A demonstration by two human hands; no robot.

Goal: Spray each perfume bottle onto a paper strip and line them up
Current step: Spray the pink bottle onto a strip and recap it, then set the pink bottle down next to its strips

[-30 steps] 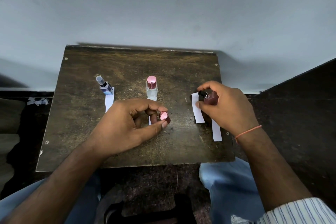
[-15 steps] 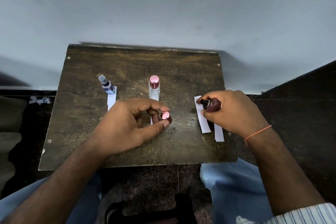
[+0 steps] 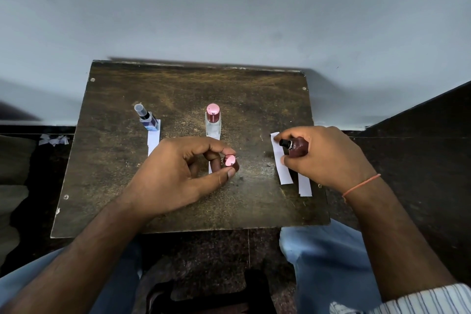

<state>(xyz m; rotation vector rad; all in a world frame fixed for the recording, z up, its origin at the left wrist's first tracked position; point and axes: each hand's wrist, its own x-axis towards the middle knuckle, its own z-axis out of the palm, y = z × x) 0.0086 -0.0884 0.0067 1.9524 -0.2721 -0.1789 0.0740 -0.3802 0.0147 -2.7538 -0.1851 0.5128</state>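
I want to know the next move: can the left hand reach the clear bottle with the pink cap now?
Probably not freely: the left hand already pinches a pink cap. The clear bottle stands just beyond it, with nothing between.

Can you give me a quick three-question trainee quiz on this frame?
1. True or false: the left hand pinches a loose pink cap.
2. Which bottle does the right hand hold? A) dark red bottle B) blue bottle C) clear bottle
3. Fill in: the dark red bottle's nozzle points at a paper ____.

Key: 1 true; 2 A; 3 strip.
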